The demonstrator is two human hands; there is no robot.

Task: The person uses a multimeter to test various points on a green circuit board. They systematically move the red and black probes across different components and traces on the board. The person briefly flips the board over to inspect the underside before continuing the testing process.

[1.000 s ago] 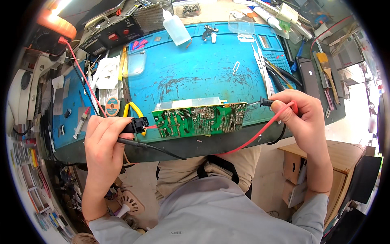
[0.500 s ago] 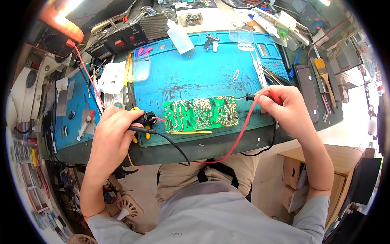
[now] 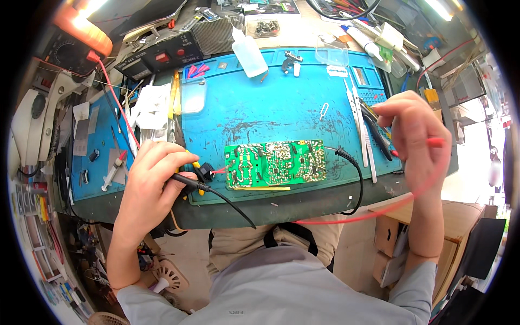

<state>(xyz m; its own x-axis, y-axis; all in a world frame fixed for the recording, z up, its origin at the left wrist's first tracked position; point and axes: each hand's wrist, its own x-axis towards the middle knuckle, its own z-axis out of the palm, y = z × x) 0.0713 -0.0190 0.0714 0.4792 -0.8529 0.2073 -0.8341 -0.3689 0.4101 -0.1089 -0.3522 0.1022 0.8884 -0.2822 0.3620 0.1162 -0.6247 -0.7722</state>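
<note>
A green circuit board (image 3: 276, 165) lies on the blue work mat (image 3: 260, 103), its soldered side up. Short red wires join its left end to a black socket (image 3: 204, 171) close to my left fingertips. My left hand (image 3: 154, 173) is closed around a black test probe (image 3: 186, 181), whose lead droops over the table's front edge. Raised at the right, beyond the board, my right hand (image 3: 422, 141) is closed on a red test probe (image 3: 435, 142); its red lead, blurred, sweeps below. A black cable (image 3: 355, 168) with a ribbed sleeve curves from the board's right end.
An orange multimeter (image 3: 73, 51) stands at the far left. Behind the board are a white squeeze bottle (image 3: 250, 57) and a small clamp-like tool (image 3: 291, 61). Tweezers (image 3: 364, 130) and black-handled pliers (image 3: 378, 135) lie to its right. A syringe (image 3: 114, 170) rests at the left.
My right hand has let go of the black cable's sleeved end and lifted away to the right with the red probe. My left fingers have come off the black socket, keeping the black probe.
</note>
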